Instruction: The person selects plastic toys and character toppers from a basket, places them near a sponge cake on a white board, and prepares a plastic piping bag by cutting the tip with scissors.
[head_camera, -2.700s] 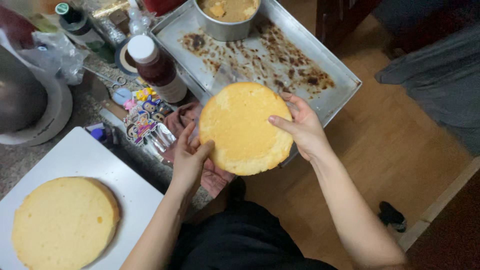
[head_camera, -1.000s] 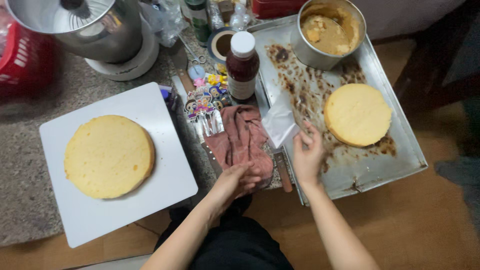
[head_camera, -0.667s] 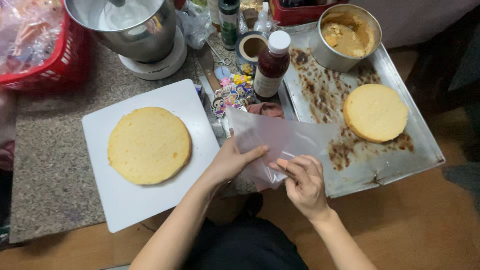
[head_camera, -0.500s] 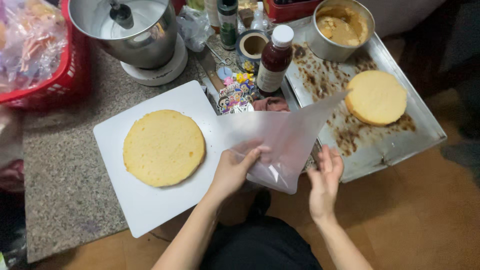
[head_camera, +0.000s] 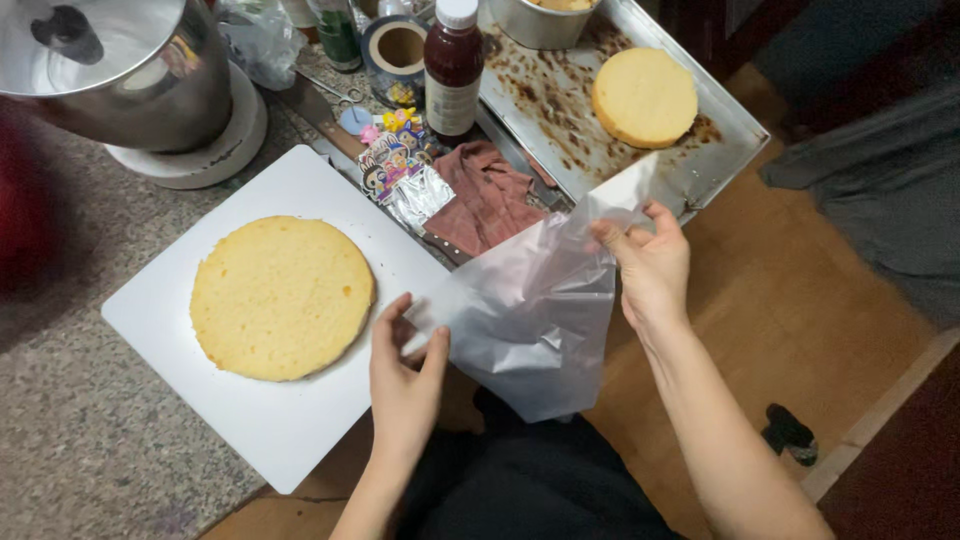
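Head view showed both hands closed on a clear plastic piping bag (head_camera: 535, 325) at lower centre: the left hand (head_camera: 405, 375) pinched its wide edge, the right hand (head_camera: 650, 265) pinched near its tip. The film looked light, limp and slippery, best gripped at the edges. A round sponge cake (head_camera: 282, 297) on a white board (head_camera: 290, 440) lay just left; a dirty baking tray (head_camera: 700, 175) sat upper right.

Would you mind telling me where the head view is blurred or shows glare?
Head view: the red shape at the left edge is smeared; the metal bowl and clear plastic bag catch soft glare; both hands, left and right, stay fairly sharp.
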